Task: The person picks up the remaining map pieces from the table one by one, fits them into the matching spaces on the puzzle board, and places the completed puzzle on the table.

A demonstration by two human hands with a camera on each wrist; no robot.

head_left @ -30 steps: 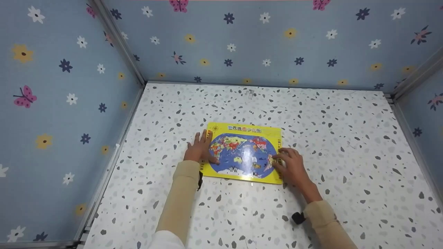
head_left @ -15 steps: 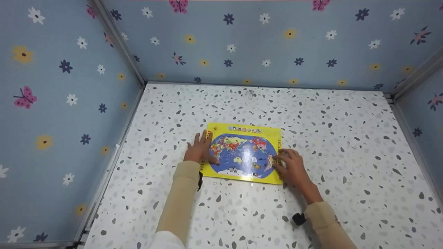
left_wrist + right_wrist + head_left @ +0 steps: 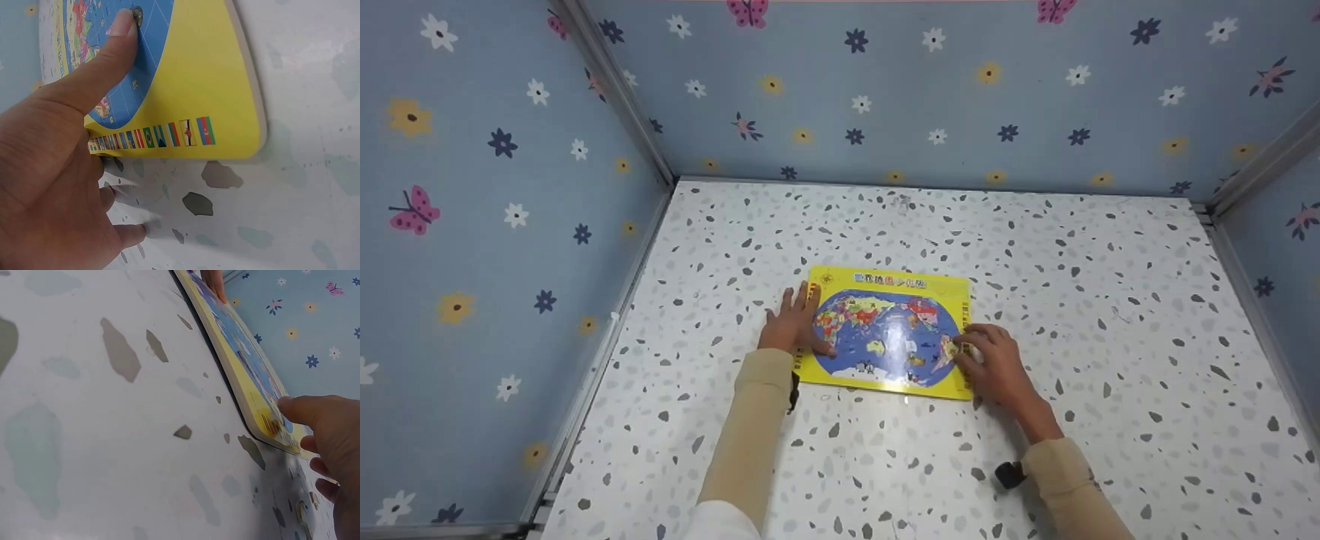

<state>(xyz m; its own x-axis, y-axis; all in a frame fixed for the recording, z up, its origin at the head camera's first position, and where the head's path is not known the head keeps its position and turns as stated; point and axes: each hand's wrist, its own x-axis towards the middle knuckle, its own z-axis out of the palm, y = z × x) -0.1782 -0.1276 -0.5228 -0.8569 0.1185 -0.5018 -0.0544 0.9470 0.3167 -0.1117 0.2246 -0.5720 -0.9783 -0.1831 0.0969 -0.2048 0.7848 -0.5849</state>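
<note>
A yellow-bordered world map board, apparently a children's puzzle, lies flat on the speckled table. My left hand rests on its left side, fingers extended along the edge. In the left wrist view the thumb lies on the blue ocean, and the little finger reaches down to the table. My right hand is at the right edge with bent fingers. Its thumb and a fingertip touch the map around an orange-pink land shape. In the right wrist view, the thumb meets the board's surface; whether anything is pinched is hidden.
The white speckled table extends around the board on every side. Blue flowered panels stand at the back, left and right, joined by metal rails. A small black device sits at the right sleeve cuff.
My right hand has shifted very slightly to the right, its fingertips still on the map. The left hand and the board have stayed in place.
</note>
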